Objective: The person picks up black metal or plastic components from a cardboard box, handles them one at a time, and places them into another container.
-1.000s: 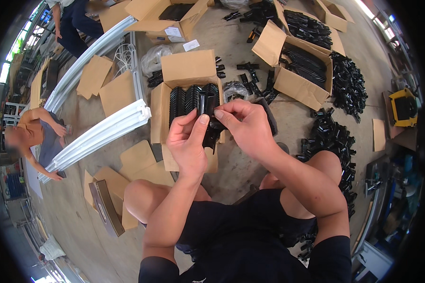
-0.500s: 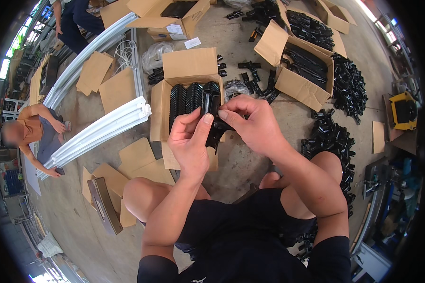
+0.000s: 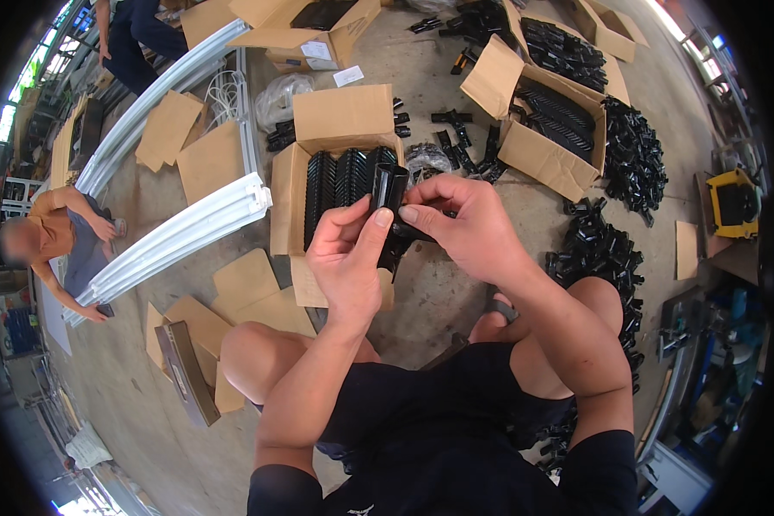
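A black plastic part (image 3: 393,206) is held tight between the left hand (image 3: 348,258) and the right hand (image 3: 464,225), with fingers of both pinched on it. Just past the grip, an open cardboard box (image 3: 340,120) of the same black parts is seen on the floor. More black parts (image 3: 598,254) are piled to the right of the grip.

a seated person's two bare forearms rise from the lower edge and meet above the bent knees. the left hand (image 3: 346,258) is raised, palm toward the right hand, thumb up, fingers curled around a black plastic bracket (image 3: 390,191). the right hand (image 3: 463,225) comes in from the right of the bracket, its thumb and fingertips pinching that same bracket.
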Motion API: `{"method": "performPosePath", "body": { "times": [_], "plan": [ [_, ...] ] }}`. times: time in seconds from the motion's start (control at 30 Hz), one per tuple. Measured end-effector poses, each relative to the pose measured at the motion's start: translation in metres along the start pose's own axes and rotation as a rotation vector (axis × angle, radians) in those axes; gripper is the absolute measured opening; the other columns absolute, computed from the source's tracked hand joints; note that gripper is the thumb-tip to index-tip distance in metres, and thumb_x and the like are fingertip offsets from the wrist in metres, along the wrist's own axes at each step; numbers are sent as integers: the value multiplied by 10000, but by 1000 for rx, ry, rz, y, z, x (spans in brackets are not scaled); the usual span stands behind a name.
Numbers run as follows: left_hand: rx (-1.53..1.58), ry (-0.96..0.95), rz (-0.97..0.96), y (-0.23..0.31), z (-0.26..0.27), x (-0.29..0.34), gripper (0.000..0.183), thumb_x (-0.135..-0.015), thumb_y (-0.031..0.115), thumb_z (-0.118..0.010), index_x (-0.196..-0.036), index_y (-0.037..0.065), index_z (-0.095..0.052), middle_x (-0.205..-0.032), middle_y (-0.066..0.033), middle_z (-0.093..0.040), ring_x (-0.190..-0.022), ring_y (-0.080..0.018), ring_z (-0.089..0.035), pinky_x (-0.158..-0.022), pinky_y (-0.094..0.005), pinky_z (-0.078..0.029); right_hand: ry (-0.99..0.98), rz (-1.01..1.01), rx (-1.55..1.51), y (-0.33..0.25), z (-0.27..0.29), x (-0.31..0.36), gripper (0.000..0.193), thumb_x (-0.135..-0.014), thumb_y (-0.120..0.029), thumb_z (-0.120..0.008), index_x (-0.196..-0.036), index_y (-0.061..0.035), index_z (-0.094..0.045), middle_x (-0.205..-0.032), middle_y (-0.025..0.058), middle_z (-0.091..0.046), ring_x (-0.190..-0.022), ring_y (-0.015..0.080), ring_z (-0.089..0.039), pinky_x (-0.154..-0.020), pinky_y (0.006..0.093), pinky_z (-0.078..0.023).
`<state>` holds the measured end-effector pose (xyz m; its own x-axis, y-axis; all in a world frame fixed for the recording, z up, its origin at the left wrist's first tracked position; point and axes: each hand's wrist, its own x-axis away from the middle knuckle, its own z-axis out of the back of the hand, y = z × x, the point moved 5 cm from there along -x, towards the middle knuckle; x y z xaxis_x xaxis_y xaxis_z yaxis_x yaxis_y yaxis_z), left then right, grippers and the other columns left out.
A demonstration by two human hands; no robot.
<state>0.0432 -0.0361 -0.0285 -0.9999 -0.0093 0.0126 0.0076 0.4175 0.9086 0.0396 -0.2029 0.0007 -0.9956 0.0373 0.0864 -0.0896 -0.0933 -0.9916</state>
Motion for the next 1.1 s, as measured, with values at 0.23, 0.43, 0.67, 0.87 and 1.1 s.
{"method": "performPosePath", "body": {
  "times": [0.23, 0.43, 0.67, 0.87, 1.1],
  "plan": [
    [-2, -38, 62, -1, 0, -3, 196, -931, -27, -715, -1116, -30, -650, -1064, -118, -738, -935, -96, -680, -854, -232, -542, 89, 197, 199, 0, 1, 2, 132, -908, -101, -738, -911, 30, -723, -783, 52, -684, -698, 94, -567, -617, 288, -470],
    [3, -37, 39, -3, 3, -2, 180, -929, -27, -719, -1100, -27, -661, -1057, -117, -739, -927, -93, -679, -851, -230, -541, -13, -32, -18, 11, -2, -1, 114, -913, -79, -737, -937, 31, -718, -796, 32, -692, -708, 68, -568, -639, 261, -474],
    [9, -38, 30, -2, 1, -2, 178, -929, -37, -714, -1099, -26, -661, -1063, -115, -737, -930, -92, -678, -850, -228, -541, -16, -170, -190, 15, -1, 1, 139, -925, -96, -745, -988, 27, -732, -852, 9, -706, -736, 46, -566, -666, 232, -485],
    [2, -25, 41, -2, 0, -1, 178, -929, -45, -709, -1100, -25, -661, -1051, -111, -738, -914, -82, -673, -831, -217, -535, 19, -226, -114, 22, -3, 4, 150, -943, -125, -728, -963, 24, -733, -832, 26, -690, -702, 56, -543, -628, 250, -451],
    [14, -19, 35, -2, 0, -2, 186, -926, -43, -714, -1103, -21, -661, -1042, -109, -740, -902, -78, -670, -824, -215, -531, 62, 23, 30, 12, 1, 4, 155, -927, -125, -732, -943, 30, -734, -861, 54, -659, -692, 101, -547, -610, 276, -435]
  ]
}}
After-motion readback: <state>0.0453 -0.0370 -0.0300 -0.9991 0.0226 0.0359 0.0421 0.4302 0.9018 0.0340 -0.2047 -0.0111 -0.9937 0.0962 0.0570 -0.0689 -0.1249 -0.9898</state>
